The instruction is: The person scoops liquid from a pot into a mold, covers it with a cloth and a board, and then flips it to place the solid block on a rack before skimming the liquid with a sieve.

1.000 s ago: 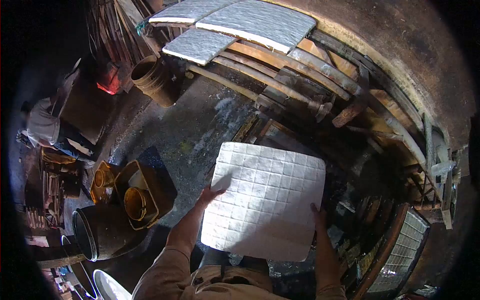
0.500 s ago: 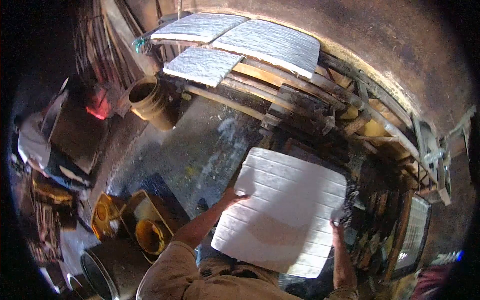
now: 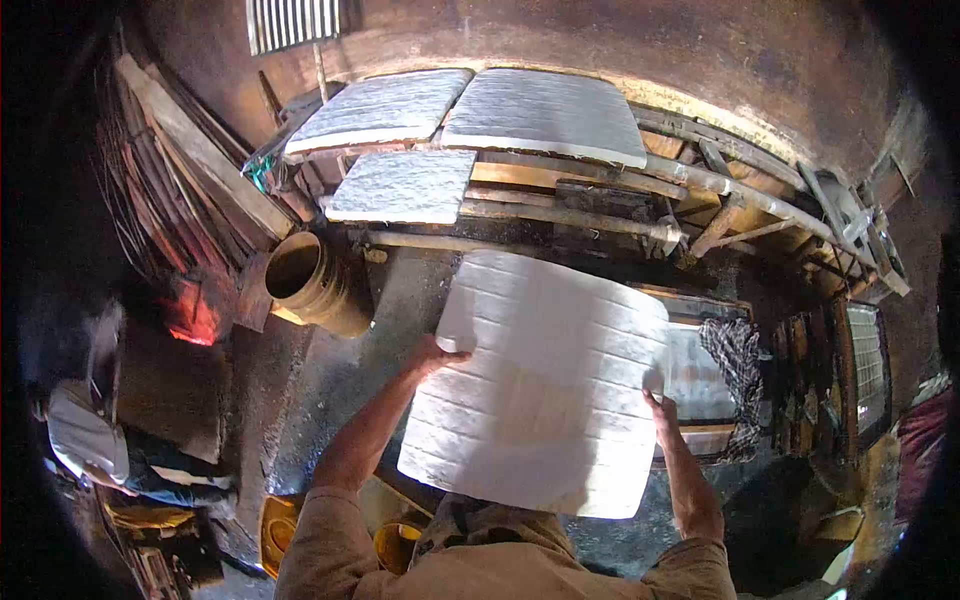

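Note:
A large white rectangular slab with crosswise lines is held up before my body. My left hand grips its left edge, thumb on the face and the other fingers hidden behind. On the right edge is my right hand, its thumb along the rim. Past the slab, two large pale slabs and a smaller one lie on a wooden rack. To the right of the held slab, a framed screen is partly covered by a dark crumpled cloth.
A bucket stands left of the rack, near leaning wooden strips. Yellow containers are at lower left, and a person is at far left. Several frames stand on the right.
The view has swung so the rack sits more level and lower. The framed screen beside the held slab shows more. Both hands still hold the slab, now slightly further left and higher in view.

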Tool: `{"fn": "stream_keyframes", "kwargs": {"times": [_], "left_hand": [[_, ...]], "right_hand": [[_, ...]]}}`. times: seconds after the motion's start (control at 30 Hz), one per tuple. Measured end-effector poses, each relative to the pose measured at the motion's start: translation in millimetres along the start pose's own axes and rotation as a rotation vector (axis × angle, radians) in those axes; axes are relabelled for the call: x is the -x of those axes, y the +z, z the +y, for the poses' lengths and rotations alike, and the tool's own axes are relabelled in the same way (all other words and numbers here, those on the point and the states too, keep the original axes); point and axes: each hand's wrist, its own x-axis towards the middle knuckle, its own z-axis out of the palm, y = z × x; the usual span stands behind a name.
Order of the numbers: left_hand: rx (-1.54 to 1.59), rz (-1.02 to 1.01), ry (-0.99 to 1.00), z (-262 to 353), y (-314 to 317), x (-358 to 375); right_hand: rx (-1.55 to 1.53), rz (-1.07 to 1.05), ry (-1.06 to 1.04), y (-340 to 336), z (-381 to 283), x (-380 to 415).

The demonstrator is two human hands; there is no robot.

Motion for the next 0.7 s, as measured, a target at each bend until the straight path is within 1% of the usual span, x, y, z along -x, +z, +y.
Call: {"fn": "stream_keyframes", "kwargs": {"times": [0.03, 0.07, 0.1, 0.13, 0.17, 0.2, 0.23, 0.27, 0.3, 0.33, 0.4, 0.43, 0.47, 0.5, 0.53, 0.57, 0.6, 0.63, 0.67, 0.7], "left_hand": [[-0.108, -0.005, -0.113, -7.5, -12.1, -8.6], [-0.215, -0.005, -0.225, -16.6, -23.4, -19.4], [-0.225, -0.009, -0.215, -27.5, -33.7, -31.0], [-0.13, -0.016, -0.17, -43.8, -39.3, -42.0], [-0.029, -0.024, -0.124, -34.8, -43.0, -44.8], [-0.065, -0.029, -0.166, -25.0, -49.6, -47.4], [-0.068, -0.03, -0.157, -25.6, -50.1, -55.6], [-0.116, 0.026, -0.173, -25.9, -58.7, -80.3], [-0.157, 0.077, -0.199, -26.8, -60.9, -96.9], [-0.158, 0.07, -0.191, -13.7, -61.9, -107.3], [-0.047, -0.034, -0.262, 28.7, -65.9, -126.8], [-0.044, -0.04, -0.251, 14.6, -66.0, -160.7], [-0.012, -0.034, -0.214, -14.5, -62.7, -199.9], [0.02, -0.028, -0.182, -31.1, -60.5, -233.3], [-0.063, 0.034, -0.328, -14.7, -58.9, -254.5], [0.005, -0.056, -0.244, -29.2, -58.6, -291.8], [0.042, -0.063, -0.255, -44.6, -52.7, -321.7], [0.079, -0.07, -0.263, -38.9, -49.7, -347.5], [0.131, -0.088, -0.228, -40.5, -45.6, -375.3], [0.071, -0.033, -0.269, -68.9, -38.1, -411.0]], "right_hand": [[-0.012, 0.01, -0.005, 11.1, -5.4, -4.8], [-0.037, 0.007, 0.032, 21.8, -12.7, -10.8], [-0.064, 0.004, 0.074, 34.1, -19.1, -16.7], [-0.081, -0.025, -0.036, 41.8, -44.4, -12.5], [-0.086, -0.015, -0.035, 45.9, -47.1, -20.6], [-0.074, -0.016, -0.015, 50.8, -51.3, -33.5], [-0.063, -0.019, 0.007, 55.4, -56.4, -47.0], [-0.061, -0.039, 0.021, 62.3, -77.3, -68.4], [-0.028, 0.011, 0.027, 68.1, -91.9, -77.5], [-0.008, 0.01, 0.047, 68.7, -92.3, -98.4], [0.013, 0.02, 0.06, 73.1, -100.6, -136.4], [-0.012, 0.116, -0.124, 81.8, -110.6, -152.2], [-0.036, 0.209, -0.308, 87.9, -119.3, -172.1], [0.046, 0.134, -0.09, 85.4, -126.2, -197.6], [0.148, 0.039, 0.121, 82.7, -132.8, -223.4], [0.198, 0.004, 0.249, 83.8, -140.1, -244.7], [0.075, 0.052, 0.1, 89.6, -136.3, -265.2], [-0.047, 0.101, -0.054, 96.8, -134.8, -287.6], [0.063, 0.108, 0.2, 98.3, -152.2, -309.1], [0.072, 0.093, 0.286, 99.9, -167.3, -325.2]]}}
